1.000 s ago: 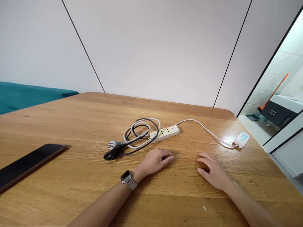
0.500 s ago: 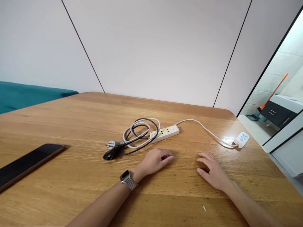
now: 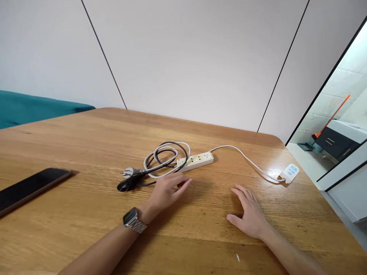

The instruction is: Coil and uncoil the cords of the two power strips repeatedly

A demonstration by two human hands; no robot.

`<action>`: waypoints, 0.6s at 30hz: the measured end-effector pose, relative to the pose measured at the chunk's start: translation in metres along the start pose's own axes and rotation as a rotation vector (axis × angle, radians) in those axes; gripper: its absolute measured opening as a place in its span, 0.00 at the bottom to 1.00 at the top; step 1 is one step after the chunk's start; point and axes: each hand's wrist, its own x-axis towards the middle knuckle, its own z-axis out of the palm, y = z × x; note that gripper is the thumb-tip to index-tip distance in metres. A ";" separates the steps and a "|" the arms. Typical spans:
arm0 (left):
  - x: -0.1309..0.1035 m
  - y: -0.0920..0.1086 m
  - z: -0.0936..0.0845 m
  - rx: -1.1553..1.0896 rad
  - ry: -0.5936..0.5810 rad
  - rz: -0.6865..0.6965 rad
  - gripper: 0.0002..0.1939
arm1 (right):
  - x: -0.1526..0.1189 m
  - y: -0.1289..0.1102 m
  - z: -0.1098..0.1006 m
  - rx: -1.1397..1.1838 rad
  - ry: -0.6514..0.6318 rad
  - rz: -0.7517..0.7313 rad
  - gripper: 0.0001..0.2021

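My left hand (image 3: 168, 191), with a watch (image 3: 134, 220) on its wrist, is just in front of the coiled cables, its thumb apart from its bent fingers and nothing seen in it. It overlaps the near edge of the black cable loop. My right hand (image 3: 249, 214) rests open over the wooden table with its thumb spread, holding nothing. Behind my left hand lies a white power strip (image 3: 197, 161), beside gray and black coiled cables (image 3: 157, 158). Their gray plug (image 3: 130, 172) and black plug (image 3: 129, 183) lie to the left.
A phone (image 3: 31, 188) lies on the table (image 3: 86, 152) at the left. A white adapter (image 3: 289, 173) on a white cord is at the right. Behind the table is a pale wall (image 3: 186, 61), with a teal seat (image 3: 37, 110) at far left.
My left hand has moved left and slightly up toward the cables, its thumb now farther from the fingers. My right hand's thumb has spread wider. The view has shifted slightly.
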 end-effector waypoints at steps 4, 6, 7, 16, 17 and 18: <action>0.003 -0.016 -0.023 0.206 0.153 -0.149 0.16 | 0.001 -0.004 0.000 0.004 -0.028 0.029 0.36; 0.001 -0.031 -0.041 0.330 0.238 -0.220 0.18 | 0.001 -0.006 -0.001 0.003 -0.030 0.033 0.36; -0.001 -0.040 -0.051 0.381 0.275 -0.259 0.19 | 0.001 -0.006 -0.001 0.001 -0.025 0.031 0.36; -0.042 -0.124 -0.081 0.078 -0.082 -0.544 0.30 | 0.004 -0.005 0.016 -0.122 0.218 0.036 0.26; -0.042 -0.123 -0.079 0.061 -0.082 -0.530 0.29 | 0.007 -0.009 0.019 -0.151 0.259 0.029 0.24; -0.041 -0.119 -0.076 0.061 -0.076 -0.507 0.28 | 0.011 -0.014 0.022 -0.175 0.288 0.016 0.23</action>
